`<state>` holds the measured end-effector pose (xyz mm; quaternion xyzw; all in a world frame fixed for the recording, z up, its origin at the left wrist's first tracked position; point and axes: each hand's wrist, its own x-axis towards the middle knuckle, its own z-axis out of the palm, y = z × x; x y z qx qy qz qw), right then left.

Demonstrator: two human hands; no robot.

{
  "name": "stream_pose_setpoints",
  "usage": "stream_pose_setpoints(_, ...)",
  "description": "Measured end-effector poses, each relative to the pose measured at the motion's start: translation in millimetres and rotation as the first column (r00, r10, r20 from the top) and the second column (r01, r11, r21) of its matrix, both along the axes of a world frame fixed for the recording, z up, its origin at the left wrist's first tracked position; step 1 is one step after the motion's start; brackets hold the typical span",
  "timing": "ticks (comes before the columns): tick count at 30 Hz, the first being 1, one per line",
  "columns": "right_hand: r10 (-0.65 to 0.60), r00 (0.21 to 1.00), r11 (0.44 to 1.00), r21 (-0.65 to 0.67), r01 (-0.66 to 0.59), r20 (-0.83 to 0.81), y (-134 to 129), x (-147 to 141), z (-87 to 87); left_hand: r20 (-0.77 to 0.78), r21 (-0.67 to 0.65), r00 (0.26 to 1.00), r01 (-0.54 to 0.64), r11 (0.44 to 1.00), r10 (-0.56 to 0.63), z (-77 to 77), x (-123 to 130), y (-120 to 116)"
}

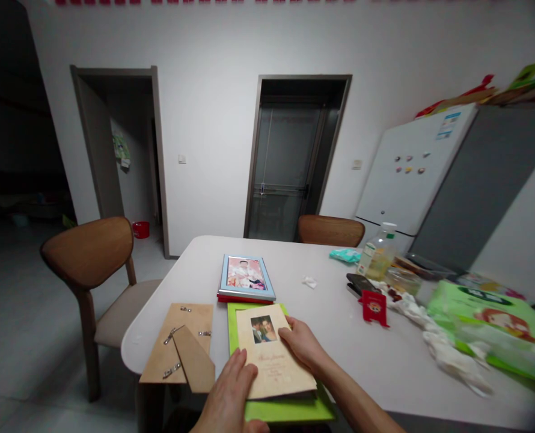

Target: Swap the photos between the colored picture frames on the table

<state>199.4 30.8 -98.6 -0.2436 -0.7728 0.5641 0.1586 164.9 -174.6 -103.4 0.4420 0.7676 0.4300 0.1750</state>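
Note:
A cream sheet (274,361) with a small photo of two people lies over a green frame (290,411) at the table's near edge. My left hand (234,385) rests at the sheet's lower left edge, its fingers together and its thumb low near the green frame. At the upper right edge, my right hand (301,344) grips the sheet, thumb on top and the other fingers hidden. A brown backing board (159,355) with metal clips and a stand lies to the left. Beyond the green frame sits a blue-edged framed picture (246,277) with red beneath it.
On the table's right are a bottle (378,255), a dark phone (360,282), a red item (374,308), crumpled tissue and a green package (497,319). Chairs stand at the left (91,249) and far side (330,230). A white scrap (309,281) lies mid-table.

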Motion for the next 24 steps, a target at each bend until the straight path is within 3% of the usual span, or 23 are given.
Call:
stream_pose_setpoints(3, -0.025, 0.996, 0.959, 0.283, -0.001, 0.088, 6.1, -1.5, 1.3, -0.007, 0.037, 1.000, 0.016, 0.999, -0.016, -2.8, -2.0, -0.2)
stream_pose_setpoints(10, -0.178, 0.963, 0.757, 0.653, 0.003, 0.202, 5.0, 3.5, 2.7, -0.015, -0.023, 0.996, 0.089, 0.996, -0.089, 7.2, 2.3, 0.4)
stream_pose_setpoints(15, -0.250, 0.927, 0.659, 0.751, -0.049, 0.281, -5.9, 6.1, 4.3, -0.018, -0.067, 0.995, 0.099, 0.993, -0.101, 16.8, 4.3, 1.8)
stream_pose_setpoints(19, -0.238, 0.943, 0.606, 0.794, -0.041, 0.231, -7.4, 6.9, 0.8, -0.074, -0.066, 0.992, 0.094, 0.993, -0.099, 15.1, 4.8, 0.2)
stream_pose_setpoints(21, -0.224, 0.951, 0.607, 0.794, -0.035, 0.214, -6.2, 7.9, -0.8, -0.109, -0.050, 0.988, 0.101, 0.994, -0.106, 10.6, 2.1, -6.9)
stream_pose_setpoints(24, -0.174, 0.971, 0.657, 0.754, -0.011, 0.166, -10.3, 8.5, 1.4, -0.187, -0.003, 0.981, 0.056, 0.998, -0.055, -0.6, -11.6, -30.3)
